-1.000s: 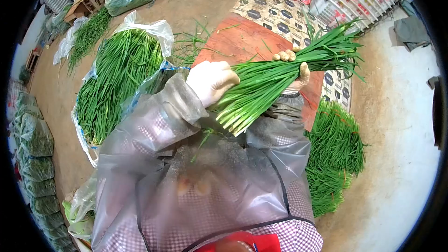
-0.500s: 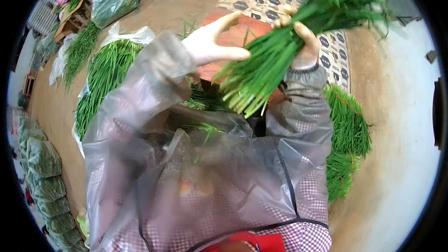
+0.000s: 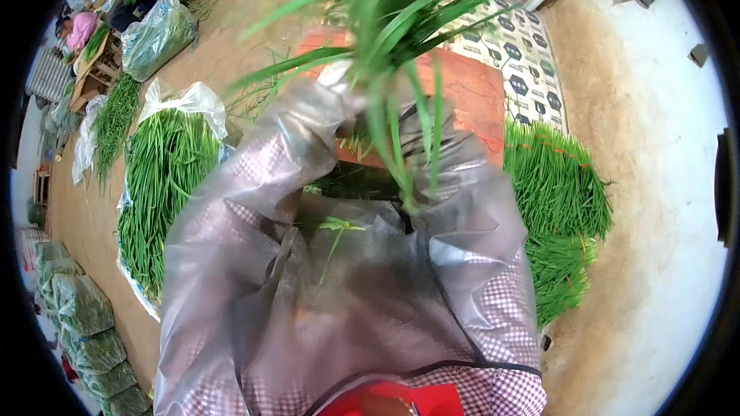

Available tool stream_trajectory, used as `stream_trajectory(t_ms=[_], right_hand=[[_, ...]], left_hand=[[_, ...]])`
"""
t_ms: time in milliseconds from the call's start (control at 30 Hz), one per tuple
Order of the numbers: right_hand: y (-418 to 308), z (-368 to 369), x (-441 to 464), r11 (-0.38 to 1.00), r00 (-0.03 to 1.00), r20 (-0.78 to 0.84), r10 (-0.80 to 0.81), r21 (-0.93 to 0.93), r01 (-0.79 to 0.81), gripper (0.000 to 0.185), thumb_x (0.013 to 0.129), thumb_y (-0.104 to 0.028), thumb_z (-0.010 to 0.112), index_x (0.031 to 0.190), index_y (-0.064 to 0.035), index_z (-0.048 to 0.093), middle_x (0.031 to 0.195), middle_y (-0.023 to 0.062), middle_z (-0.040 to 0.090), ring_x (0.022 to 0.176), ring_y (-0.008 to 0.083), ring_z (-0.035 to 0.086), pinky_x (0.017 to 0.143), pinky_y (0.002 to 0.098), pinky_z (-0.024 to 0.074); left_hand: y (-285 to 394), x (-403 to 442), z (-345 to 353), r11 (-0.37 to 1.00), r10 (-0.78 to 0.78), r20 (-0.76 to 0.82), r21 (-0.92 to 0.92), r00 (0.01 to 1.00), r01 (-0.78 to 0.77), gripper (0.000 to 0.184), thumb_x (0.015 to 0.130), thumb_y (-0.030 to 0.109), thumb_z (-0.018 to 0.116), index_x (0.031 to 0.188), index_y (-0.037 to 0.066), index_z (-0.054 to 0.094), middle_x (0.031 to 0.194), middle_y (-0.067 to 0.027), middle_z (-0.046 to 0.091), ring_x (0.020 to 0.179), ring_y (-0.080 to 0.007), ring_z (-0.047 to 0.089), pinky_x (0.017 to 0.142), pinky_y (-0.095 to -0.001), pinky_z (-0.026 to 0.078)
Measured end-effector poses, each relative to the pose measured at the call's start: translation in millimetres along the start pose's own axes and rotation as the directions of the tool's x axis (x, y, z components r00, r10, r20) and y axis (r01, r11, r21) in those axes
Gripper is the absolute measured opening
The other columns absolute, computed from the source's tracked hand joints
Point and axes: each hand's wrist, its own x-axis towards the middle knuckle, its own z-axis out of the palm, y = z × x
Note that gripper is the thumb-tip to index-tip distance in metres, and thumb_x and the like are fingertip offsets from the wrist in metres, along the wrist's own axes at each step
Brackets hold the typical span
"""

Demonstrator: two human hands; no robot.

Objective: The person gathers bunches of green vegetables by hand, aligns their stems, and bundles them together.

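A bunch of garlic chives [image 3: 385,27] stands up in front of me, blurred, its long leaves fanning out and some drooping towards my chest. Pale stem ends show low down between my cuffs. My left hand [image 3: 336,75], in a white glove, is against the left side of the bunch; its fingers are hidden by leaves and blur. The leaves cover my right hand at the end of the right sleeve [image 3: 455,162], on the bunch's other side. Behind the bunch lies a reddish-orange board [image 3: 474,85].
Tied chive bundles [image 3: 551,177] are stacked at right, beside a patterned mat [image 3: 532,81]. An opened bag of chives [image 3: 166,185] stands at left. Filled plastic bags [image 3: 85,304] line the lower left. Another person in pink [image 3: 81,29] is at the far left, near a wooden stand [image 3: 96,81].
The bunch has swung from the upper right to the centre and turned, its leaves now up and partly towards me. My left hand has closed the gap to it. My view has shifted right.
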Motion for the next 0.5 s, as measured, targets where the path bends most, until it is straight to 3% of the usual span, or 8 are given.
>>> stream_trajectory(t_ms=[33, 67, 100, 133, 200, 267, 333, 500], right_hand=[[-59.3, 17.8, -1.4, 0.914, 0.984, -0.112, 0.139, -0.368, -0.171, 0.049, 0.071, -0.012, 0.08, 0.115, -0.0024, 0.059, 0.101, 0.0093, 0.065, 0.096, 0.0221, 0.061, 0.085, 0.0366, 0.0507], [-65.8, 7.8, 1.1, 0.918, 0.971, -0.187, 0.149, -0.34, -0.207, 0.042, 0.074, -0.01, 0.076, 0.112, -0.0022, 0.06, 0.098, 0.0096, 0.065, 0.092, 0.0216, 0.062, 0.082, 0.0366, 0.0523], [-72.1, -2.3, 3.6, 0.922, 0.952, -0.261, 0.159, -0.307, -0.238, 0.036, 0.077, -0.008, 0.073, 0.11, -0.0021, 0.061, 0.094, 0.01, 0.066, 0.088, 0.0212, 0.064, 0.079, 0.0367, 0.0539], [-41.5, -34.3, 6.4, 0.992, 0.953, -0.284, 0.108, 0.099, -0.083, 0.031, 0.078, -0.007, 0.071, 0.108, -0.0021, 0.062, 0.091, 0.0106, 0.066, 0.085, 0.0207, 0.064, 0.078, 0.0363, 0.0547], [-36.0, -91.7, -2.0, 0.991, 0.925, -0.362, 0.113, 0.109, -0.078, 0.033, 0.081, -0.015, 0.064, 0.11, -0.001, 0.06, 0.095, 0.0142, 0.065, 0.082, 0.0247, 0.065, 0.08, 0.0395, 0.0554], [-73.0, -101.5, -15.4, 0.912, 0.948, -0.263, 0.182, 0.405, -0.063, 0.035, 0.081, -0.015, 0.059, 0.112, 0.0013, 0.057, 0.101, 0.0146, 0.062, 0.093, 0.0274, 0.062, 0.087, 0.0421, 0.0519], [-82.6, -129.0, -31.4, 0.932, 0.916, -0.378, 0.135, 0.362, 0.012, 0.037, 0.08, -0.021, 0.062, 0.11, 0.0007, 0.058, 0.099, 0.0138, 0.065, 0.088, 0.0279, 0.064, 0.083, 0.0416, 0.0533], [-62.0, -199.8, -74.7, 0.855, 0.921, -0.343, 0.186, 0.519, 0.021, 0.039, 0.078, -0.02, 0.066, 0.109, 0.0027, 0.061, 0.112, 0.0186, 0.062, 0.096, 0.0284, 0.062, 0.088, 0.042, 0.0524]], left_hand=[[22.6, 5.2, 0.5, 0.979, -0.126, 0.042, 0.166, 0.991, 0.117, 0.073, 0.077, 0.034, 0.073, 0.137, 0.007, 0.041, 0.126, -0.0208, 0.053, 0.114, -0.0312, 0.055, 0.094, -0.0386, 0.047], [74.4, 26.0, 5.5, 0.846, -0.443, -0.229, 0.214, 0.867, 0.489, 0.072, 0.079, 0.04, 0.069, 0.137, 0.007, 0.041, 0.128, -0.0211, 0.053, 0.116, -0.0309, 0.055, 0.095, -0.0382, 0.047], [94.1, 34.7, -7.7, 0.871, -0.447, -0.254, 0.092, 0.858, 0.482, 0.08, 0.075, 0.042, 0.073, 0.139, 0.007, 0.039, 0.129, -0.022, 0.052, 0.117, -0.032, 0.054, 0.097, -0.0375, 0.046], [105.3, 40.3, -18.2, 0.884, -0.456, -0.276, -0.033, 0.846, 0.465, 0.087, 0.071, 0.044, 0.076, 0.141, 0.008, 0.037, 0.13, -0.0229, 0.051, 0.119, -0.0331, 0.053, 0.098, -0.0367, 0.044], [90.3, 42.6, -32.2, 0.968, -0.221, -0.26, -0.176, 0.94, 0.179, 0.088, 0.078, 0.043, 0.074, 0.145, 0.007, 0.03, 0.139, -0.017, 0.046, 0.133, -0.024, 0.038, 0.11, -0.0369, 0.031], [71.1, 41.6, -44.0, 0.979, -0.195, -0.292, -0.113, 0.936, 0.169, 0.08, 0.082, 0.042, 0.071, 0.144, 0.009, 0.033, 0.141, -0.0142, 0.045, 0.134, -0.0235, 0.037, 0.111, -0.0359, 0.029], [34.2, 42.6, -33.0, 0.973, -0.219, -0.318, -0.147, 0.923, 0.18, 0.071, 0.085, 0.038, 0.068, 0.142, 0.009, 0.037, 0.142, -0.014, 0.044, 0.134, -0.0254, 0.037, 0.112, -0.0363, 0.028], [-62.5, 59.3, 66.4, 0.841, -0.372, -0.174, 0.353, 0.912, 0.411, 0.076, 0.083, 0.046, 0.063, 0.143, 0.008, 0.034, 0.146, -0.0194, 0.034, 0.136, -0.0361, 0.031, 0.113, -0.0429, 0.024]])
